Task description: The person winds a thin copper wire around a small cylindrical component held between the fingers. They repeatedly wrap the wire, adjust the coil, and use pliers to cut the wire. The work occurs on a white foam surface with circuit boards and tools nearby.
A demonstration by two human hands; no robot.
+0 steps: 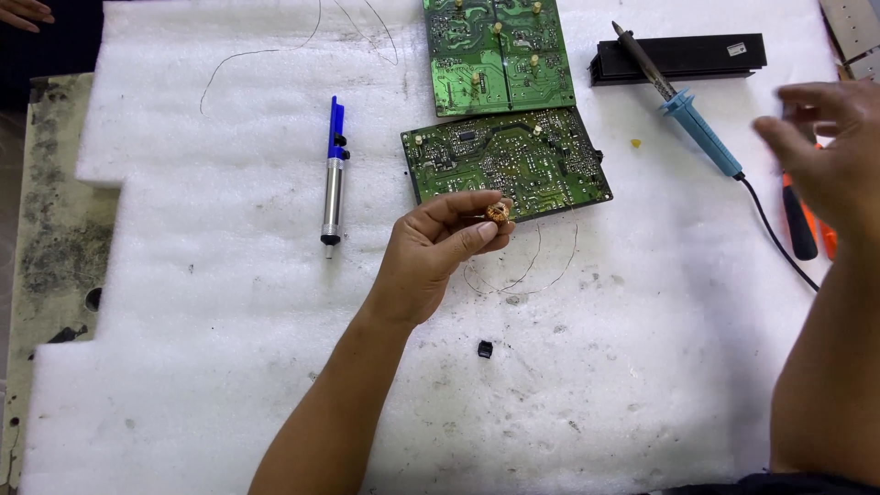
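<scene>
1. fingers of the left hand (431, 252) pinch a small copper-wound coil (497, 214) between thumb and forefinger, holding it up just in front of the near edge of the lower circuit board (513, 156).
2. thin bare wire (541, 270) trails from the coil and loops down onto the white foam sheet (229, 367) below the hand.
3. right hand (830, 151) is raised at the right edge of the view, blurred, fingers loosely spread and gripping nothing, above a tool with an orange and black handle (802, 220).
4. lower circuit board lies green side up, tilted a little, its far edge touching a second green board (500, 55) that runs off the top of the view.
5. soldering iron (683, 105) with a blue grip lies right of the boards, its tip resting on a black finned block (683, 57), its black cord running toward the right hand.
6. desoldering pump (334, 174), blue and silver, lies left of the boards, well apart from the left hand.
7. small black part (485, 348) sits alone on the foam, near the left forearm.
8. tiny yellow bit (635, 143) lies between the lower board and the iron.
9. another person's fingers (23, 11) show at the top left corner.
</scene>
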